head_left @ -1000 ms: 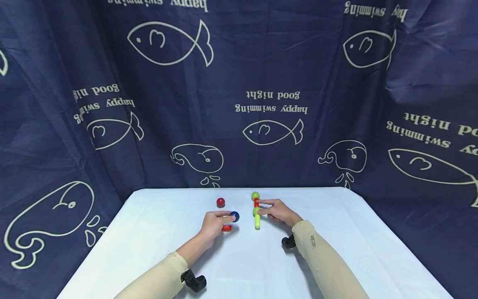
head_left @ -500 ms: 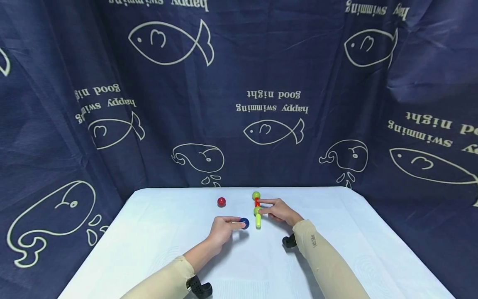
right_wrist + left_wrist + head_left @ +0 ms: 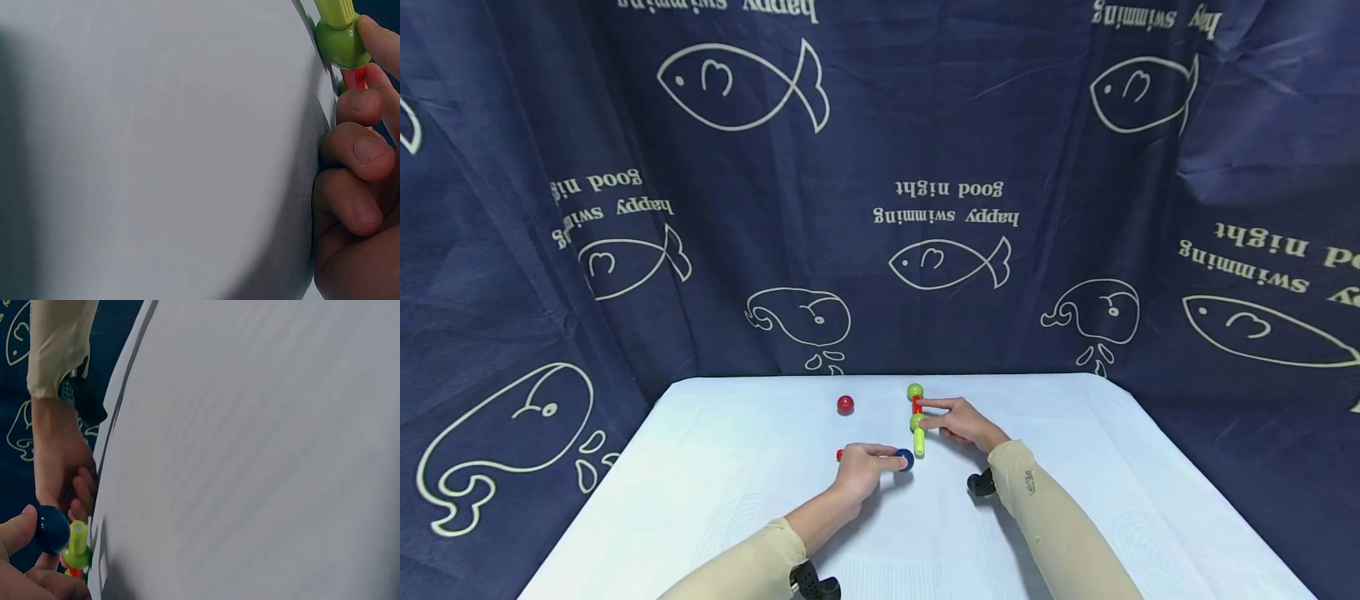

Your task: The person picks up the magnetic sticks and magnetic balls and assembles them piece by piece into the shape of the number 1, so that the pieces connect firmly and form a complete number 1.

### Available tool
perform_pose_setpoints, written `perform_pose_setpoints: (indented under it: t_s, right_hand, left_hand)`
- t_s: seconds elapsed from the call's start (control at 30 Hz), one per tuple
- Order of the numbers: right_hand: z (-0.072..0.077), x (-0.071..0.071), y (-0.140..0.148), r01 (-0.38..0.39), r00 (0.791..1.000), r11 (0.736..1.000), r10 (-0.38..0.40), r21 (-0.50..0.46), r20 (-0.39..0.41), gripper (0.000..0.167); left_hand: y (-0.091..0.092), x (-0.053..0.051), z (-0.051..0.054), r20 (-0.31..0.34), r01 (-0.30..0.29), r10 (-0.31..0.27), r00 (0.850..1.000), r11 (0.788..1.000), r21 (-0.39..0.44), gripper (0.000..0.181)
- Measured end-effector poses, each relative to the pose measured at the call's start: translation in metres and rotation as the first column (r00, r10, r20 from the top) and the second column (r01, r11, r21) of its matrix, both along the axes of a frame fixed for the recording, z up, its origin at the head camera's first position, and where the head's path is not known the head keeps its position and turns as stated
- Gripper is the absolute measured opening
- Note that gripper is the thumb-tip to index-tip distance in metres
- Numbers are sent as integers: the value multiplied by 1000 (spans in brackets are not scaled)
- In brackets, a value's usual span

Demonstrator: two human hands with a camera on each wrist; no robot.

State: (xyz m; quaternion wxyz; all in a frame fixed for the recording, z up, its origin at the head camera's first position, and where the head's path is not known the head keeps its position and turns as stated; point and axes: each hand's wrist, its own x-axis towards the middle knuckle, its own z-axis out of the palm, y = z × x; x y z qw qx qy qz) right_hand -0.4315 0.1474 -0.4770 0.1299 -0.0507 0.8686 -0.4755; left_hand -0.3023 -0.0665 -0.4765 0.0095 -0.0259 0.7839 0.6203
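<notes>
While your left hand [image 3: 859,472] pinches the blue ball [image 3: 909,457] between thumb and fingers, just beside the near end of the yellow-green stick [image 3: 919,444], your right hand [image 3: 964,422] holds the joined row, thumb on the middle green ball [image 3: 339,47], lower fingers curled. A red stick [image 3: 917,405] links it to the end green ball [image 3: 915,390] near the table's [image 3: 760,467] far edge, as is the red ball [image 3: 846,405].

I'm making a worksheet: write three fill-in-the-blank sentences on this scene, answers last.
1. The ball pinched by the left hand is ____.
2. The right hand holds two green balls linked by a ____ stick.
3. In the head view, the red ball lies to the ____ of the green balls.

Missing words: blue; red; left.
</notes>
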Motion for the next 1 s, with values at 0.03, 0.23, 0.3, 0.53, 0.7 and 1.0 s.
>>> perform_pose_setpoints:
  t_s: [0.03, 0.23, 0.3, 0.53, 0.7, 1.0]
  right_hand:
    - [0, 0, 0, -1, 1000, 1000, 1, 0, 0, 55]
    - [2, 2, 0, -1, 1000, 1000, 1, 0, -1, 53]
    - [2, 3, -1, 0, 1000, 1000, 0, -2, -1, 53]
    - [3, 4, -2, 5, 1000, 1000, -5, 6, -1, 54]
    - [2, 2, -1, 0, 1000, 1000, 0, 8, 2, 55]
    - [1, 1, -1, 2, 1000, 1000, -2, 0, 3, 54]
  left_hand:
    - [1, 0, 0, 9, -2, 2, 1000, 1000, -2, 29]
    - [8, 0, -2, 26, -12, 11, 1000, 1000, 20, 29]
    - [11, 0, -2, 32, -15, 14, 999, 1000, 26, 28]
    - [19, -1, -5, 41, -5, 5, 999, 1000, 12, 26]
    - [23, -4, -7, 47, -13, 14, 999, 1000, -5, 25]
    - [28, -9, -8, 47, -36, 39, 998, 998, -50, 23]
